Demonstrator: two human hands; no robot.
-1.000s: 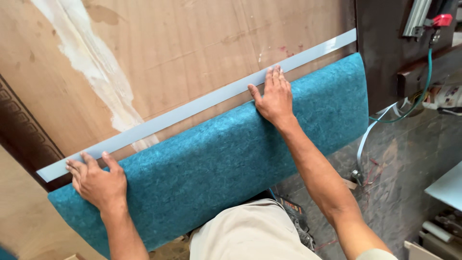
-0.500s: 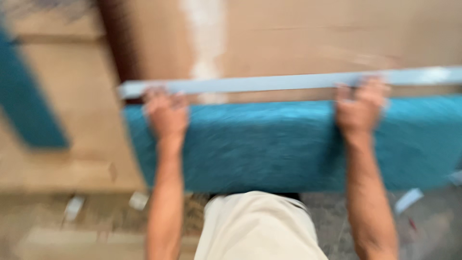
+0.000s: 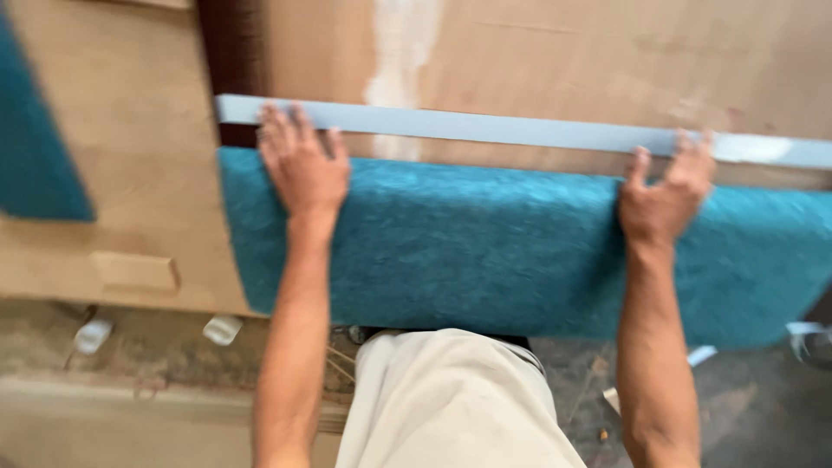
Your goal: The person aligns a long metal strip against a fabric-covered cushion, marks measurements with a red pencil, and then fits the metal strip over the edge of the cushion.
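teal panel (image 3: 35,139) far left on plywood board (image 3: 130,173) | left hand (image 3: 301,169) flat, fingers spread, pressing teal padded cushion (image 3: 485,251) by its left end, fingertips on pale strip (image 3: 485,128) | right hand (image 3: 663,195) spread likewise near the right end

Teal fuzzy fabric (image 3: 485,251); pale blue strip (image 3: 485,128); tan plywood (image 3: 555,61).

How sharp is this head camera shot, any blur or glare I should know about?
Head view: slight motion blur throughout, softening the fingers of the left hand and right hand; the teal fabric panel shows only soft texture; the pale strip looks a little washed out near its right end; lighting is even, no hard shadows.
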